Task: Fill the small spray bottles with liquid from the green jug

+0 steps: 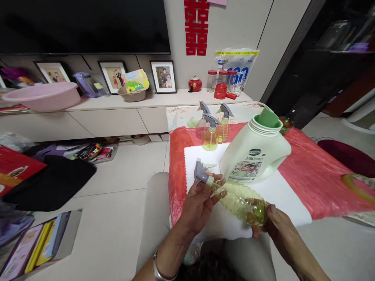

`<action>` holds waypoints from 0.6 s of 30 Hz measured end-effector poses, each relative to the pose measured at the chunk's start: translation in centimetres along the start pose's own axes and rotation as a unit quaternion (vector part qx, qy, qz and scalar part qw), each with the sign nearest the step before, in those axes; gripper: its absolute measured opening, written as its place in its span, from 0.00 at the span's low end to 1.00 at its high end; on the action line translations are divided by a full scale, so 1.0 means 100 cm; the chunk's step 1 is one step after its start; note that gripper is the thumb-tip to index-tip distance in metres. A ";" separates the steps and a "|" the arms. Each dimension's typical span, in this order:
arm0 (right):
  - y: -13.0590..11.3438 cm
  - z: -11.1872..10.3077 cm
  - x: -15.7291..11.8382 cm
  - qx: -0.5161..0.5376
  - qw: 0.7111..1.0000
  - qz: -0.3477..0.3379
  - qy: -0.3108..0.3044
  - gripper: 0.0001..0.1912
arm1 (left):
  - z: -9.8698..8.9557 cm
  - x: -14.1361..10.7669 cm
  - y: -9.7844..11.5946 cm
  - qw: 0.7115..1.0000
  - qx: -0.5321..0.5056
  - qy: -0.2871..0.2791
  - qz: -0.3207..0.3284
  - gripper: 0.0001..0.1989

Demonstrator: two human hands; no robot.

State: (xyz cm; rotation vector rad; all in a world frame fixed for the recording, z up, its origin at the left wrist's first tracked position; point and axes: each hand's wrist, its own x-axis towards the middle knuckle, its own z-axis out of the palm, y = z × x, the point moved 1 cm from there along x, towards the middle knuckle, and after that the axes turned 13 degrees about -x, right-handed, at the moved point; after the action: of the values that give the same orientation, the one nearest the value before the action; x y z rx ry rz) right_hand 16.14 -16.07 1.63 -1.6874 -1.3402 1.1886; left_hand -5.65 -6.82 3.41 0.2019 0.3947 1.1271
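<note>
A clear yellow-green spray bottle (241, 199) lies tilted between my hands over the white cloth (290, 199). My left hand (199, 203) grips its neck, just below the grey spray head (200, 171). At the bottle's base, my right hand (278, 222) holds it with the fingers wrapped round. Right behind it stands a large pale green jug (254, 148) with a green piece (268, 117) in its mouth. Several other spray bottles with grey heads, one of them a yellow bottle (210, 138), stand upright behind the cloth.
Red plastic sheeting (316, 171) covers the table. A dark bottle (287, 123) stands at its back right, a roll of tape (360, 187) at the right edge. On the cabinet behind are red-lidded jars (211, 82), a red pot (195, 84) and a pink basin (43, 95).
</note>
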 end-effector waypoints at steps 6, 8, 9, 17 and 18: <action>-0.008 0.007 -0.003 -0.135 0.974 -0.115 0.144 0.40 | -0.002 0.000 -0.003 1.000 0.002 0.016 0.024 0.19; -0.008 0.007 -0.003 -0.187 0.957 -0.153 0.162 0.41 | -0.002 0.000 -0.002 1.000 0.002 0.008 0.019 0.19; -0.007 0.006 -0.003 -0.176 0.961 -0.153 0.151 0.39 | -0.001 0.000 -0.001 1.000 0.004 -0.001 0.016 0.19; 0.006 0.012 -0.002 -0.013 0.999 -0.044 0.014 0.38 | 0.003 0.000 0.003 0.999 0.031 -0.030 0.023 0.17; 0.003 0.010 -0.004 -0.076 0.992 -0.076 0.059 0.39 | 0.003 0.000 0.002 0.998 0.042 -0.031 0.027 0.17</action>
State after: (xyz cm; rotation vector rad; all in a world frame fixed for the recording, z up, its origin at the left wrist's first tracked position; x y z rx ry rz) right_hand 15.26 -16.52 1.09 -1.6990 -1.4885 0.9066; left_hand -5.68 -6.76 3.72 0.3219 0.3841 1.1564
